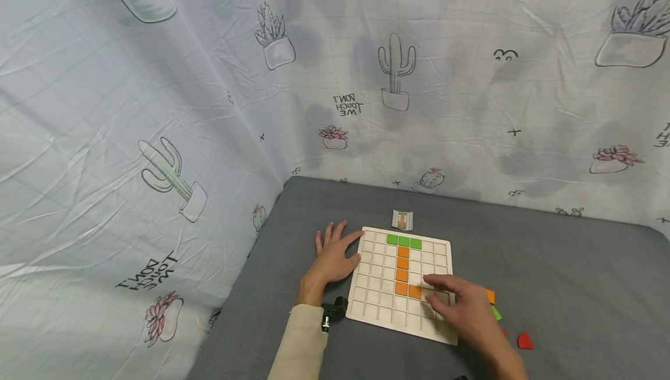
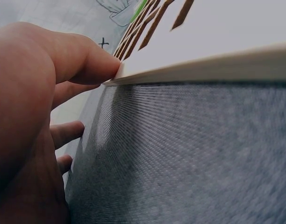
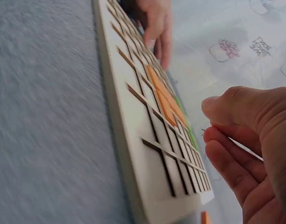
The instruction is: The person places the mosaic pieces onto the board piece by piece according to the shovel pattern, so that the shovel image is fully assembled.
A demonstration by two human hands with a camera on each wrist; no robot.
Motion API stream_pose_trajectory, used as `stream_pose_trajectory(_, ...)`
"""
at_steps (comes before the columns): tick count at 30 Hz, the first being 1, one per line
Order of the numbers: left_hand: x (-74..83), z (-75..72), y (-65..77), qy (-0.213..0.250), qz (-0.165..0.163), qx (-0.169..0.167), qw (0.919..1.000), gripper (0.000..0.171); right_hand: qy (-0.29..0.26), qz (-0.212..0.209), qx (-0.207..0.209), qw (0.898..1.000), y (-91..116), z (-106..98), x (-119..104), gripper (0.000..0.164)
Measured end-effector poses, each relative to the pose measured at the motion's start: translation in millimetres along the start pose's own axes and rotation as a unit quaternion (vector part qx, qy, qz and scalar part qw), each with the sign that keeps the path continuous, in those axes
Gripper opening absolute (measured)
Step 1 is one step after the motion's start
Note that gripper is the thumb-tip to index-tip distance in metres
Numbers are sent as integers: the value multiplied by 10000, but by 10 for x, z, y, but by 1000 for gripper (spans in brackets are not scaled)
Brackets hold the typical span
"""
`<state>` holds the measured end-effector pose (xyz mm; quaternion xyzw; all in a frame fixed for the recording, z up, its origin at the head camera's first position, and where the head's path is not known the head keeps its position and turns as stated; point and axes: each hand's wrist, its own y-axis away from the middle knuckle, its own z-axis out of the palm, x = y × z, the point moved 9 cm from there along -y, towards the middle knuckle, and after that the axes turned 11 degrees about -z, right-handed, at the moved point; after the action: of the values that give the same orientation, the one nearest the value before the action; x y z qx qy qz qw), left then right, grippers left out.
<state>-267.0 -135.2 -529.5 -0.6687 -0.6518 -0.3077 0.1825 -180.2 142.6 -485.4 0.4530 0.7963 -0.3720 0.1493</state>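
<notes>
A pale wooden grid board (image 1: 377, 304) lies on the grey table. Three green tiles (image 1: 405, 241) form a row near its far edge, and several orange tiles (image 1: 402, 275) run down from the middle one, the last to the right at the bottom. At the board's left edge my left hand (image 1: 332, 259) rests with spread fingers; its thumb (image 2: 94, 60) touches the rim in the left wrist view. My right hand (image 1: 463, 307) hovers over the board's right side, close to the lowest orange tile. Its fingers (image 3: 232, 158) are loosely bent, with nothing between them and the thumb.
A small printed card (image 1: 402, 220) lies beyond the board's far edge. Right of the board, partly behind my right hand, are a loose orange piece (image 1: 490, 296), a green piece (image 1: 496, 312) and a red piece (image 1: 524, 341). A patterned curtain (image 1: 445, 106) hangs behind the table.
</notes>
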Motion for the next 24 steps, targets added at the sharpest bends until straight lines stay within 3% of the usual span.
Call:
stream_pose_trajectory(9,-11,8,5,22,-1,1,10000,56,-146,-50,418,9990,100,-303,141,41)
stream_pose_trajectory(24,-11,11,-1,0,0,-30,10000,56,216,491,621,9966,365,-762,497,41)
